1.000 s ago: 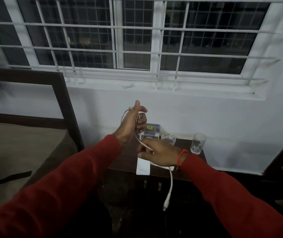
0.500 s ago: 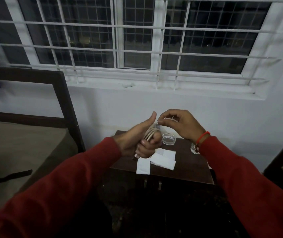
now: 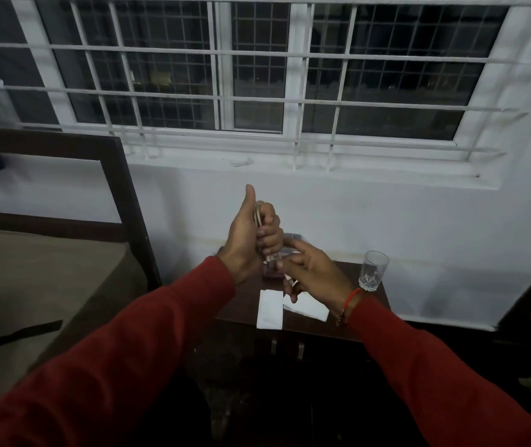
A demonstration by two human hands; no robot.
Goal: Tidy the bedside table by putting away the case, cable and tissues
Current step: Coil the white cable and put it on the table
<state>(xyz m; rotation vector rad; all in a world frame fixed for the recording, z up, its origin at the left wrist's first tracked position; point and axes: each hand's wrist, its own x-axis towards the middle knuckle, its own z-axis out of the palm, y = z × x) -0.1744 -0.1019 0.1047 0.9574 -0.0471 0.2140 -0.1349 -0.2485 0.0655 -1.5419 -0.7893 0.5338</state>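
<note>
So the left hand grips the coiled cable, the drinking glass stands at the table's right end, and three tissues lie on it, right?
Not quite. The head view shows two tissues on the table, not three. The left hand does grip the coiled cable, and the drinking glass stands at the right end.

Dark red sleeves (image 3: 148,356), a red-orange wrist thread (image 3: 351,301), white tissues (image 3: 270,308) on the dark brown bedside table (image 3: 367,321), a clear cut-pattern glass (image 3: 373,270), a pale cable (image 3: 259,214), white window grille (image 3: 257,53)

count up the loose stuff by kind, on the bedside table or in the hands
tissues: 2
drinking glass: 1
cable, coiled in the left hand: 1
clear case, mostly hidden behind the hands: 1
total: 5
</note>
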